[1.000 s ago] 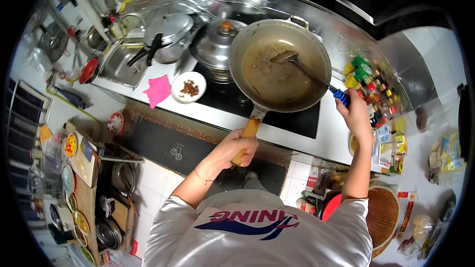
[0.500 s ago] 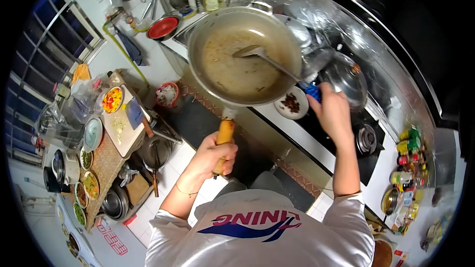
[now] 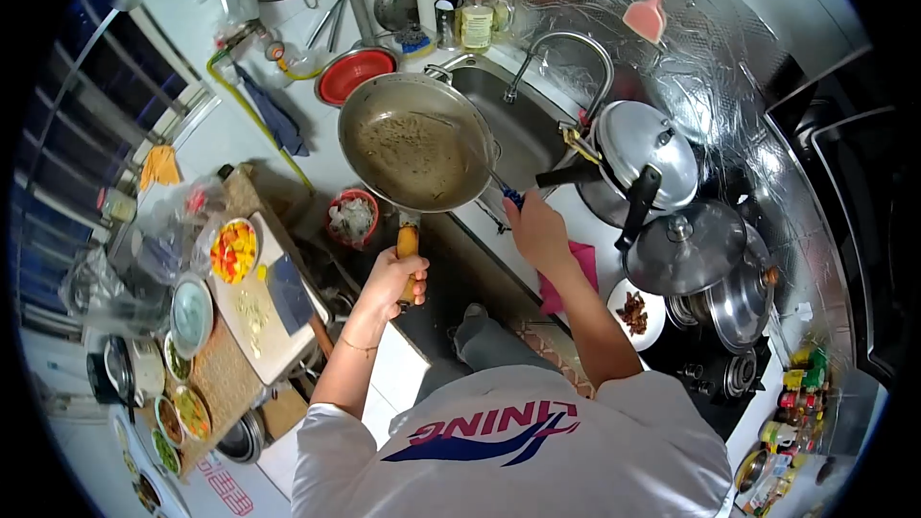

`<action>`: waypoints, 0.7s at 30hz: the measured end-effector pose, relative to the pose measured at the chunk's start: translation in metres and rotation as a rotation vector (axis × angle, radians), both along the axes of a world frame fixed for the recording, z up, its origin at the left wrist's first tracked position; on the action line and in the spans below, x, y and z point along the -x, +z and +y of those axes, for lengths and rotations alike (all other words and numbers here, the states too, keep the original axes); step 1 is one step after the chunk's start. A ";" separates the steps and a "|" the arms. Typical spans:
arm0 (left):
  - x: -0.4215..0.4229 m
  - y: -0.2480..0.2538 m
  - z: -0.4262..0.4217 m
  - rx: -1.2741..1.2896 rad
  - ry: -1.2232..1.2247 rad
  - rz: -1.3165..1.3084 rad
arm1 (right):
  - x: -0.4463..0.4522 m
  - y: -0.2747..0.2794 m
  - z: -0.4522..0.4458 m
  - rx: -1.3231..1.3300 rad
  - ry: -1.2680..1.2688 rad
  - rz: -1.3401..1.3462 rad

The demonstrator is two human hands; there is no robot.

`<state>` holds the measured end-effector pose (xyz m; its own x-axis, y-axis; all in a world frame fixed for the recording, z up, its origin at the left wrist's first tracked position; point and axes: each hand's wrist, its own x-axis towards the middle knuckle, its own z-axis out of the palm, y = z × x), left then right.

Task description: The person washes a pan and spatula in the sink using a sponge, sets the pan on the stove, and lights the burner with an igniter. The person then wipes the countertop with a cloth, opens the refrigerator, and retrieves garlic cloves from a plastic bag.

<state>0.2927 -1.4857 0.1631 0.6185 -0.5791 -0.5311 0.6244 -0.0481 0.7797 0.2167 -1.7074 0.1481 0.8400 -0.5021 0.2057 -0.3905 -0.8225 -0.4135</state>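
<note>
My left hand (image 3: 395, 280) is wrapped round the yellow wooden handle of a large wok (image 3: 413, 142). The wok is held up at the left edge of the sink (image 3: 523, 129), with some brownish liquid and bits in it. In my right hand (image 3: 534, 225) is the blue-wrapped handle of a metal spatula (image 3: 491, 173), whose head lies inside the wok and is hard to make out. Just behind the wok sits a red bowl (image 3: 355, 75). Right of my right forearm are a pink cloth (image 3: 576, 273) and a white plate (image 3: 637, 315) of browned pieces.
A pressure cooker (image 3: 648, 153) and glass lid (image 3: 686, 247) stand right of the sink, beside the stove (image 3: 705, 364). A faucet (image 3: 566, 35) arches over the basin. At left, a side table holds a cutting board (image 3: 264, 297), a cleaver (image 3: 290, 295) and several bowls.
My body has turned left from the stove to the sink. The wok and spatula, held in my two hands, have moved with me off the stove to the sink's left edge.
</note>
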 end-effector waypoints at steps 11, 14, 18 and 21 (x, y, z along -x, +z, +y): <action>-0.107 -0.042 -0.112 0.035 -0.098 0.180 | -0.109 -0.025 -0.054 -0.104 -0.255 0.218; -0.122 -0.065 -0.139 0.019 -0.146 0.255 | -0.119 -0.043 -0.061 -0.102 -0.311 0.210; -0.124 -0.102 -0.174 0.098 -0.124 0.327 | -0.126 -0.062 -0.060 -0.200 -0.391 0.182; -0.108 -0.118 -0.198 0.157 -0.115 0.345 | -0.131 -0.073 -0.061 -0.256 -0.501 0.150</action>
